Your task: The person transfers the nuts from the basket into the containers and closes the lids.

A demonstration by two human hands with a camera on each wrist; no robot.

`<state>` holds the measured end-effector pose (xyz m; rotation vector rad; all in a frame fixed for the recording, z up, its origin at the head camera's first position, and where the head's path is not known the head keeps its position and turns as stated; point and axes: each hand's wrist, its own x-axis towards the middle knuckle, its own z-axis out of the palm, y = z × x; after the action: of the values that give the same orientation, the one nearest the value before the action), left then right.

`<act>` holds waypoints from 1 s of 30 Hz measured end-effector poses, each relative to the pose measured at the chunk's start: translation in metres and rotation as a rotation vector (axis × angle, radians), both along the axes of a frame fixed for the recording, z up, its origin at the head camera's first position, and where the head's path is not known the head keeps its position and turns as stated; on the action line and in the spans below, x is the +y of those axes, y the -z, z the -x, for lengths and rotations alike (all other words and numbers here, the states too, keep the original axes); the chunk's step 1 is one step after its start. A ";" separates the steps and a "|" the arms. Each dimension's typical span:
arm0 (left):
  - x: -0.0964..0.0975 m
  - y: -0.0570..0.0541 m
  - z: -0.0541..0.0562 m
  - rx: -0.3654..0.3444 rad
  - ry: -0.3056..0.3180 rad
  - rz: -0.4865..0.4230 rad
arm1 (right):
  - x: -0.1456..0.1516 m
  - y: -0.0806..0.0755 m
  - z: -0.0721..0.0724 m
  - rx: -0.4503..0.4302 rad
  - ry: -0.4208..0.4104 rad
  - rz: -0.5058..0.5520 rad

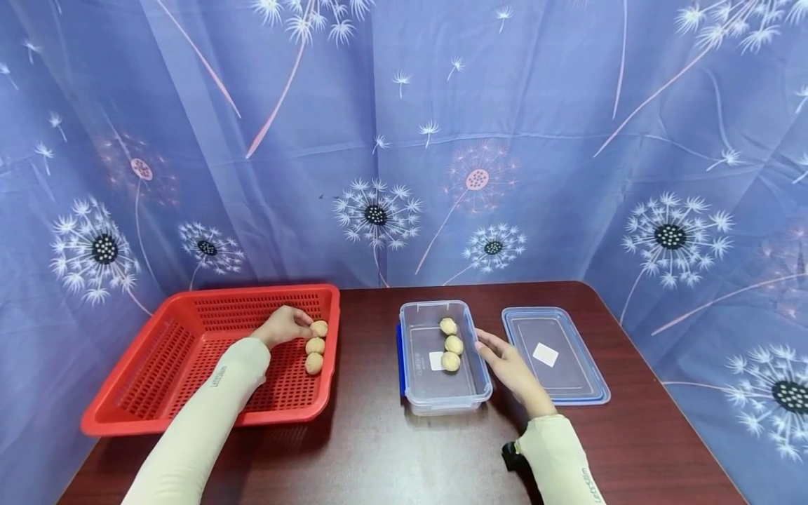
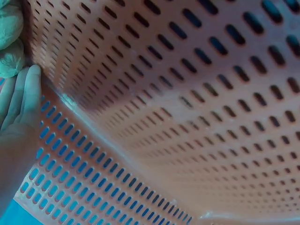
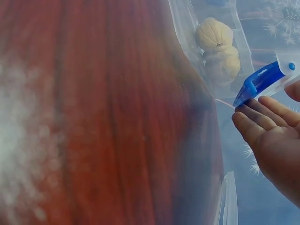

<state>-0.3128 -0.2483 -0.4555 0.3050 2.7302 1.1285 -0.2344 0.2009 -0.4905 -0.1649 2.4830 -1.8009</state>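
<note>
Has left hand (image 1: 284, 327) inside red basket (image 1: 284, 417) at left, with fingertips at the far walnut (image 1: 320, 328) of three in a row along the right wall; cannot tell whether pinches it or only touches. Touches with right hand (image 1: 514, 372), fingers rather straight and grasping nothing, the right side of clear box (image 1: 442, 405), beside a blue clip (image 3: 262, 82). Can see three other walnuts (image 1: 453, 344) inside this box and, flat on the table (image 1: 372, 449) farther right, a lid (image 1: 562, 375)
</note>
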 end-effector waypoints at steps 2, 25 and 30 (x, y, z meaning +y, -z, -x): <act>0.000 0.000 0.000 -0.001 0.002 0.003 | 0.000 0.000 0.000 0.001 0.002 0.009; -0.018 -0.019 0.002 0.018 -0.047 -0.072 | -0.003 -0.001 0.000 0.019 0.017 0.004; -0.022 -0.030 -0.003 -0.005 -0.066 -0.127 | -0.002 -0.003 -0.001 0.014 0.014 -0.002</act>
<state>-0.3093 -0.2705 -0.4252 0.2294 2.6876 1.3217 -0.2335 0.1984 -0.4879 -0.1606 2.5015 -1.8092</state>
